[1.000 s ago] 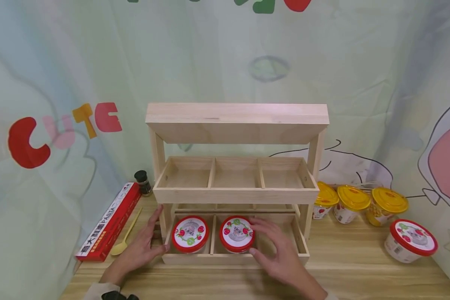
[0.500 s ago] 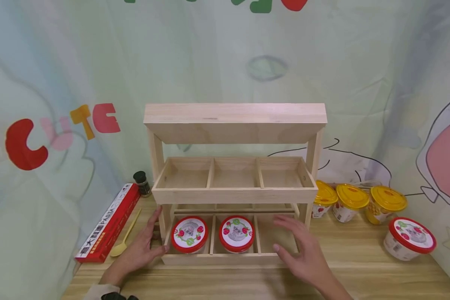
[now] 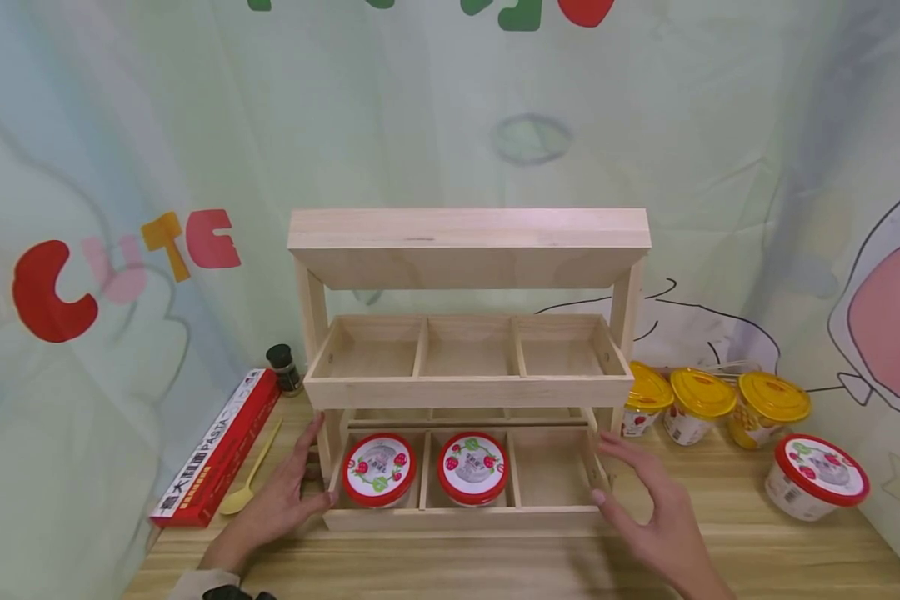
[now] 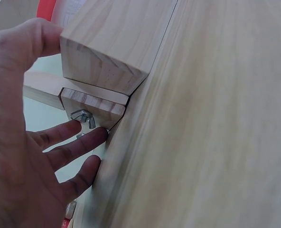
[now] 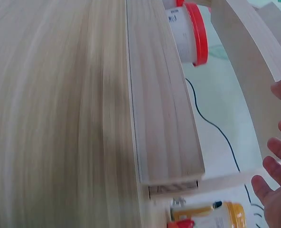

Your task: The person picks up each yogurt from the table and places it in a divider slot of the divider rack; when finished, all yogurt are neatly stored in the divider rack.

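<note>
A light wooden two-tier rack (image 3: pixel 468 392) with three compartments per tier faces me. Two red-lidded tubs, a left tub (image 3: pixel 379 468) and a middle tub (image 3: pixel 473 468), sit in the lower tray; its right compartment holds nothing. My left hand (image 3: pixel 279 492) is at the tray's left end. In the left wrist view its thumb (image 4: pixel 48 38) touches the tray's front corner, and its relaxed fingers lie near a wing nut (image 4: pixel 83 117). My right hand (image 3: pixel 656 508) is beside the tray's right end, fingers spread and holding nothing. Whether its fingertips touch the wood I cannot tell.
To the right stand several yellow-lidded cups (image 3: pixel 703 400) and another red-lidded tub (image 3: pixel 816 477). At left lie a red pasta box (image 3: pixel 217 450) and a yellow spoon (image 3: pixel 249 483), with a black-capped jar (image 3: pixel 284 368) behind. A printed curtain hangs behind the rack.
My right hand has left the middle tub and moved right, past the right compartment, to the tray's right end. The left hand has stayed in place.
</note>
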Action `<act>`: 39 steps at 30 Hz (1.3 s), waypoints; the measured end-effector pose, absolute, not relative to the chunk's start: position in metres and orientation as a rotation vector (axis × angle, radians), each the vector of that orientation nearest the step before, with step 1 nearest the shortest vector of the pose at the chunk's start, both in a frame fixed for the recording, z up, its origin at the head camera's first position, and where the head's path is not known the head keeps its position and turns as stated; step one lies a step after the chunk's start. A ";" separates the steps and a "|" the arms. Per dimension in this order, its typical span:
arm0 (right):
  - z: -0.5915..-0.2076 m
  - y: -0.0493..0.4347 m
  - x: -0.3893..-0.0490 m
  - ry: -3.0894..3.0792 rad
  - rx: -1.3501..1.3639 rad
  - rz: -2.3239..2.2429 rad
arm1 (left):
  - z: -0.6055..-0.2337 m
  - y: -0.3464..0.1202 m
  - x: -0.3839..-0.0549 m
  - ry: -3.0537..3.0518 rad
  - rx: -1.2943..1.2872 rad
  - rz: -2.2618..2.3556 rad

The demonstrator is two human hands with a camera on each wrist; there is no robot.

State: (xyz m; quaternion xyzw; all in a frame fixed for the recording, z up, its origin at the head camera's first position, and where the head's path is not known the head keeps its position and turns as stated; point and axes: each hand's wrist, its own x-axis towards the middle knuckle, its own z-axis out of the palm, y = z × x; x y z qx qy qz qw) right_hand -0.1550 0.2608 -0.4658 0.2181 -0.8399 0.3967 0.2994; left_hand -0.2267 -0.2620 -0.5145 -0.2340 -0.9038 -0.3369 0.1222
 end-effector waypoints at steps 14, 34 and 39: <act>-0.459 0.292 -0.147 -2.279 0.251 0.965 | -0.513 -0.262 -0.225 -2.651 -0.679 -0.997; -0.445 0.352 -0.151 -2.360 -0.184 0.926 | -0.512 -0.261 -0.225 -2.632 -0.686 -0.988; -0.445 0.365 -0.150 -2.362 -0.212 0.895 | -0.513 -0.261 -0.225 -2.646 -0.671 -0.996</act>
